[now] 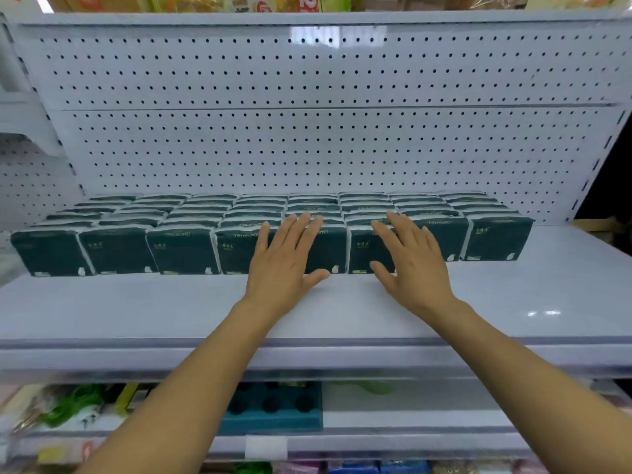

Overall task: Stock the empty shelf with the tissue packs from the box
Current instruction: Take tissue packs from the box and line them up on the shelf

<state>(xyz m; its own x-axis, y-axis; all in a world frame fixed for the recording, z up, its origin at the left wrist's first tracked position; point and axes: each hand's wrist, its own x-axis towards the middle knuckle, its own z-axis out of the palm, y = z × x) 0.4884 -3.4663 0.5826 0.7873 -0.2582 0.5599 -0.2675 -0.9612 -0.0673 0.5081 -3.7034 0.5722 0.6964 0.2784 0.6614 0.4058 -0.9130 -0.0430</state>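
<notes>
Several rows of dark green tissue packs (pixel 184 251) stand upright on the white shelf (pixel 136 309), filling its back part up to the pegboard. My left hand (pixel 285 261) lies flat with straight fingers against the front face of a pack near the middle of the front row. My right hand (pixel 410 261) presses flat on the neighbouring pack to the right, fingers spread over its top edge. Neither hand grips anything. The box is not in view.
A white pegboard wall (pixel 307 97) backs the shelf. A bare strip of shelf runs in front of the packs. The shelf below holds a teal tray (pixel 273 410) and green packaged goods (pixel 68 408). Colourful products sit on the top shelf (pixel 239 3).
</notes>
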